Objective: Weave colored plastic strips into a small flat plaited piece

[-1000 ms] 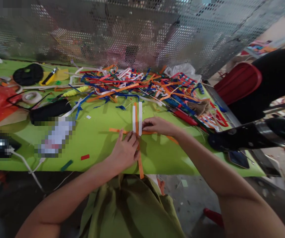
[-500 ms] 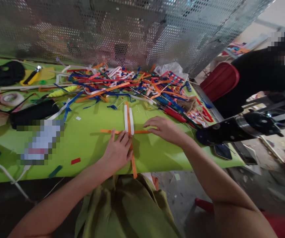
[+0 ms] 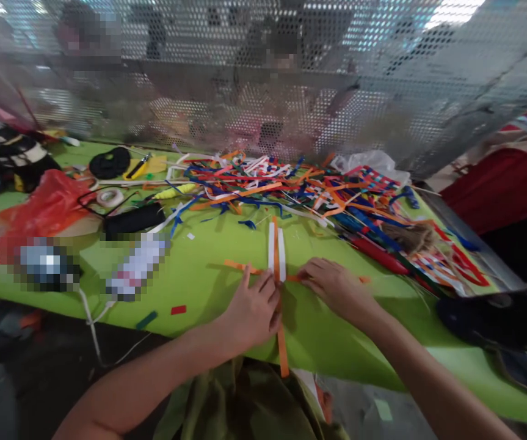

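Two white strips [image 3: 282, 253] lie side by side on the green tabletop. An upright orange strip [image 3: 283, 354] runs between them, its lower end reaching the table's front edge. A crosswise orange strip [image 3: 238, 265] passes under both hands, with its far right end showing beyond my right hand. My left hand [image 3: 254, 308] bends over the crossing point and holds the strips down, index finger apart from the others. My right hand [image 3: 334, 284] pinches the crosswise strip just right of the white ones. Its fingertips partly cover the grip.
Behind the hands spreads a heap of coloured strips [image 3: 263, 183] below a perforated metal panel [image 3: 245, 110]. Leftward are a black case [image 3: 135, 221], a tape roll [image 3: 110, 197] and a red plastic bag [image 3: 47, 205]. A dark machine arm [image 3: 487, 321] reaches in at the right.
The view has swung left, so everything sits further right. My right hand has closed onto the crosswise orange strip, where before its fingers were apart. My left hand stays on the crossing.
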A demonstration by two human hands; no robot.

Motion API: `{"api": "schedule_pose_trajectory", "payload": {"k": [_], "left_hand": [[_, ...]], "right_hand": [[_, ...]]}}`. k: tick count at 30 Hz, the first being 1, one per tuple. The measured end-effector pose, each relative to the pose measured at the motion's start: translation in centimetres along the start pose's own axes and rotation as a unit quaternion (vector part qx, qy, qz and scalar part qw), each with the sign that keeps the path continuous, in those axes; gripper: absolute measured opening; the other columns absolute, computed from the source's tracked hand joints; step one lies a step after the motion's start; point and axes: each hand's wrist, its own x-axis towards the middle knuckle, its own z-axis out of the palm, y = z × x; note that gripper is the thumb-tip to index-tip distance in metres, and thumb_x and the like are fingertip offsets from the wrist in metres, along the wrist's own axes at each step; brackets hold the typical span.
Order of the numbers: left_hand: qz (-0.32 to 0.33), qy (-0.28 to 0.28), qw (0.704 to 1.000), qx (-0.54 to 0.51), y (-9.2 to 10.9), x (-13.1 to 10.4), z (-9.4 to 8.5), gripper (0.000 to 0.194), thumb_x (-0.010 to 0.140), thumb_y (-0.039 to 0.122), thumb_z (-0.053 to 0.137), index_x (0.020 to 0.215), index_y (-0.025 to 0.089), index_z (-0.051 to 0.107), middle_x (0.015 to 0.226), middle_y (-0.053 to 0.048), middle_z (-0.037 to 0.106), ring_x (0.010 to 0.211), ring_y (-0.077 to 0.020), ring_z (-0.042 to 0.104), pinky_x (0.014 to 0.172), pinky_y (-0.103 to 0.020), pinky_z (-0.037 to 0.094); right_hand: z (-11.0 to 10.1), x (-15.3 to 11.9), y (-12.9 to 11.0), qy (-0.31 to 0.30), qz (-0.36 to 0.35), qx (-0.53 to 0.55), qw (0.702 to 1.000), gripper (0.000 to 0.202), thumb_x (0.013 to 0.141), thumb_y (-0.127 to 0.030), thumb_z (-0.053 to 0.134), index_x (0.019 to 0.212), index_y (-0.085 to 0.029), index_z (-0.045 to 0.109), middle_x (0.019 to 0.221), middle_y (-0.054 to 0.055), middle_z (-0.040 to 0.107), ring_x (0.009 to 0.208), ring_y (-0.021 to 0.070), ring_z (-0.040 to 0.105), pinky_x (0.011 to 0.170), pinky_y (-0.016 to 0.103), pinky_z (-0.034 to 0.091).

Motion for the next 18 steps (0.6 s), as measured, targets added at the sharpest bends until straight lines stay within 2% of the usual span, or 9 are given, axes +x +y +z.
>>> {"api": "schedule_pose_trajectory", "payload": {"k": [5, 11, 18], "left_hand": [[-0.001, 0.010, 1.000, -0.006, -0.1, 0.1, 0.0, 0.053, 0.100, 0.040, 0.036, 0.141, 0.010, 0.052, 0.144, -0.016, 0.057, 0.143, -0.0282, 0.040, 0.120, -0.060, 0.024], [0.003, 0.020, 1.000, -0.010, 0.0, 0.2, 0.3, 0.052, 0.099, 0.039, 0.041, 0.140, 0.010, 0.053, 0.141, -0.015, 0.059, 0.142, -0.0284, 0.041, 0.120, -0.060, 0.025], [0.001, 0.019, 1.000, -0.004, 0.1, 0.2, 0.1, 0.053, 0.097, 0.040, 0.043, 0.140, 0.010, 0.052, 0.141, -0.016, 0.059, 0.141, -0.0285, 0.043, 0.120, -0.060, 0.026]], "right_hand": [[0.3, 0.2, 0.3, -0.020, 0.005, -0.035, 0.999, 0.013, 0.089, -0.015, 0.054, 0.079, -0.021, 0.061, 0.083, 0.007, 0.067, 0.075, 0.0214, 0.063, 0.069, 0.033, 0.045], [0.4, 0.1, -0.3, -0.015, 0.018, -0.061, 0.998, 0.009, 0.089, -0.016, 0.055, 0.086, -0.021, 0.061, 0.084, 0.006, 0.067, 0.077, 0.0213, 0.065, 0.069, 0.032, 0.044], [0.1, 0.3, -0.9, -0.034, 0.018, -0.134, 0.990, 0.015, 0.089, -0.013, 0.053, 0.077, -0.022, 0.058, 0.077, 0.005, 0.064, 0.071, 0.0214, 0.063, 0.065, 0.032, 0.038]]}}
